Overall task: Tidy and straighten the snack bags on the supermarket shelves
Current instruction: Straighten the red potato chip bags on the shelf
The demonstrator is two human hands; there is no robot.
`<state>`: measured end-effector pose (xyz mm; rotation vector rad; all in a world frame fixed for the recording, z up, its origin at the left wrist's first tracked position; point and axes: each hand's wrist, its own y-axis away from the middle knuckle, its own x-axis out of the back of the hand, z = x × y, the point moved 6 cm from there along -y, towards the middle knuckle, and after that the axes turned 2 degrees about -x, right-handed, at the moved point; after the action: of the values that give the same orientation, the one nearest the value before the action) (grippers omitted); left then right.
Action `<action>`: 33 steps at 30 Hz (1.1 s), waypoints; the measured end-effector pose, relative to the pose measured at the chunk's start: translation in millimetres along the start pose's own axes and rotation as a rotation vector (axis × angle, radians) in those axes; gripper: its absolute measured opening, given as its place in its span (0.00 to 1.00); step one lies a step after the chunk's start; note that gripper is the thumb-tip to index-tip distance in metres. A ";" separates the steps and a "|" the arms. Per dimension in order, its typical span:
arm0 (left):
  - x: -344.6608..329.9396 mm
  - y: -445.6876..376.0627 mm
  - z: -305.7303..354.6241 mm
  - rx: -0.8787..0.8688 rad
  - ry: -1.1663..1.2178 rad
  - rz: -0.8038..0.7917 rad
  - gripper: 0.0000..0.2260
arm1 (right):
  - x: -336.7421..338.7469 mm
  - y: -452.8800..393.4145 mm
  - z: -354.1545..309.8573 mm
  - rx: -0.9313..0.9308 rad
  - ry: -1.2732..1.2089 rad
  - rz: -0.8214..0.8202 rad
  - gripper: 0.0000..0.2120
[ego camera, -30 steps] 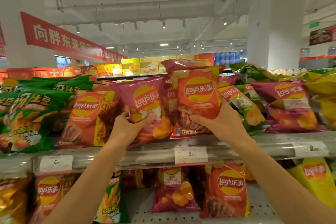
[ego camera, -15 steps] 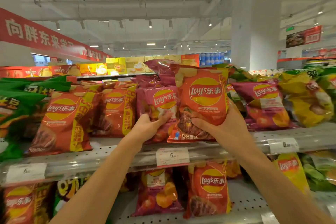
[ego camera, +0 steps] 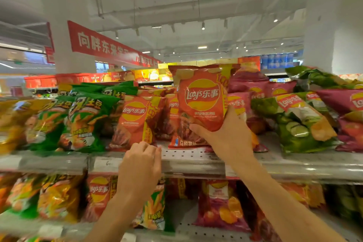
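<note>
Held red bag [ego camera: 201, 100] low in right hand [ego camera: 225, 139] – light, crinkly, crushable, so best taken by edges. Left hand [ego camera: 140, 165] loosely curled at shelf [ego camera: 196, 155] lip, w/ nothing held.

Quick headcount, upper shelf [ego camera: 192, 156] only. Two hands: left hand [ego camera: 140, 165] and right hand [ego camera: 225, 135]. One red Lay's bag [ego camera: 202, 102] lifted up in the right one. Left of it, at least two more red Lay's bags [ego camera: 135, 122] standing, others behind too hidden to count. Far left, two green bags [ego camera: 86, 120] up front, plus one blurry yellow bag [ego camera: 13, 122]. To the right, one cucumber-green bag [ego camera: 298, 124] and a few magenta bags [ego camera: 247, 86], can't pin the number.
</note>
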<state>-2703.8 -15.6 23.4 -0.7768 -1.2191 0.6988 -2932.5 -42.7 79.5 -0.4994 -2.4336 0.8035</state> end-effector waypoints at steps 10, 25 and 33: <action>5.7 4.7 -12.5 -0.052 0.098 -0.023 0.07 | -81.3 -1.2 -6.6 -0.116 0.245 -0.141 0.49; 0.5 0.6 -6.0 0.049 0.137 0.052 0.05 | -79.0 4.0 0.6 -0.107 0.337 -0.395 0.46; -7.5 5.8 102.0 -0.208 0.458 0.126 0.04 | 12.5 15.6 30.5 0.048 -0.083 -0.119 0.14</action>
<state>-2805.3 -4.0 31.0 -1.1247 -0.8366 0.4627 -2957.4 -38.2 53.3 -0.3050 -2.4871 0.8450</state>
